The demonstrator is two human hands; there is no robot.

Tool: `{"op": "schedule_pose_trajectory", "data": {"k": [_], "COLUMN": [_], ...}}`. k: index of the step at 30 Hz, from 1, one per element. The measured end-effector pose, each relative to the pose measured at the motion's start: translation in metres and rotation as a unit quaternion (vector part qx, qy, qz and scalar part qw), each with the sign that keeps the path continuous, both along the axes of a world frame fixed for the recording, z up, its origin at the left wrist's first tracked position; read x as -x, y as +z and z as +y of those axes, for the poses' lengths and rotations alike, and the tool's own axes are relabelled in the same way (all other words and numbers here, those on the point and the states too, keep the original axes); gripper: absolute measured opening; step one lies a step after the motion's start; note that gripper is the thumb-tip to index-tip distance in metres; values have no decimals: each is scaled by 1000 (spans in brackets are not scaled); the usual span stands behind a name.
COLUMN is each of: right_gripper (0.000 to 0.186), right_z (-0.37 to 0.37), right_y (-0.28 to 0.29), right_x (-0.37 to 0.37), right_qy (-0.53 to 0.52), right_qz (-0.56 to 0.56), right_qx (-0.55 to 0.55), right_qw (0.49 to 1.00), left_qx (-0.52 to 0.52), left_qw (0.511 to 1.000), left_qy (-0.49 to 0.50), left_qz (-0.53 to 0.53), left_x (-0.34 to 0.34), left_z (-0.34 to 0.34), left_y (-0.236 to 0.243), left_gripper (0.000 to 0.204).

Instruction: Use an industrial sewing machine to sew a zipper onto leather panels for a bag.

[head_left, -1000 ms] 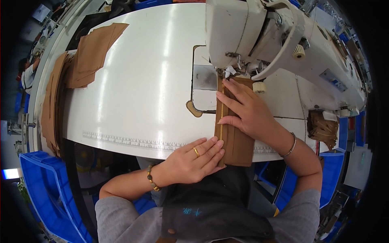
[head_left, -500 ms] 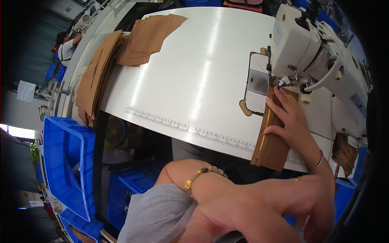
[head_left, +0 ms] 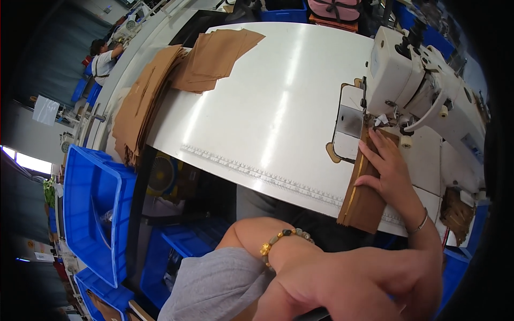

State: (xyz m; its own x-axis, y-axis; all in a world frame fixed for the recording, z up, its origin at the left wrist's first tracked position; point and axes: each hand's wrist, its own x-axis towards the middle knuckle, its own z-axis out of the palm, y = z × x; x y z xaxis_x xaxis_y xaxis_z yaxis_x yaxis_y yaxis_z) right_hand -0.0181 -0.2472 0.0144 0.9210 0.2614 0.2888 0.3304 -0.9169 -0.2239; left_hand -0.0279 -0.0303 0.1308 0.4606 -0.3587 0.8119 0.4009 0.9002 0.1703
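My left hand (head_left: 342, 289) has come off the long brown leather strip (head_left: 367, 190) and now hangs close to the camera, holding nothing. My right hand (head_left: 388, 171) alone presses flat on the strip, at 6 o'clock from the white sewing machine (head_left: 412, 80).

Brown fabric strip (head_left: 364, 198): long, narrow, flat on the white table, pinned under the right hand (head_left: 388, 171); far end beneath the fingertips at the sewing machine's needle, near end overhanging the table edge below the wrist.
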Motion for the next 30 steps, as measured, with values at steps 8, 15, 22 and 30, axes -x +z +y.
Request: {"op": "schedule_pose_trajectory", "data": {"k": [8,15,22,30], "right_gripper": [86,88,90,89], "right_z": [-1,-2,-1,-1], "right_y": [-1,-2,-3,-1], "right_x": [-1,1,1,2], "right_qy": [-14,-8,-20,-23], "right_qz": [13,17,8,14], "right_qx": [-15,-6,24,29], "right_qw": [1000,1000,999,999], "left_qx": [20,-468,-622,-710], "left_qw": [999,606,-30,-58], "left_qy": [35,573,764,656], "left_qz": [-9,-294,-167,-250], "left_x": [-9,-121,-270,-289], "left_z": [5,112,322,376], "left_y": [6,-47,-49,-65], "left_gripper": [80,41,32,29]}}
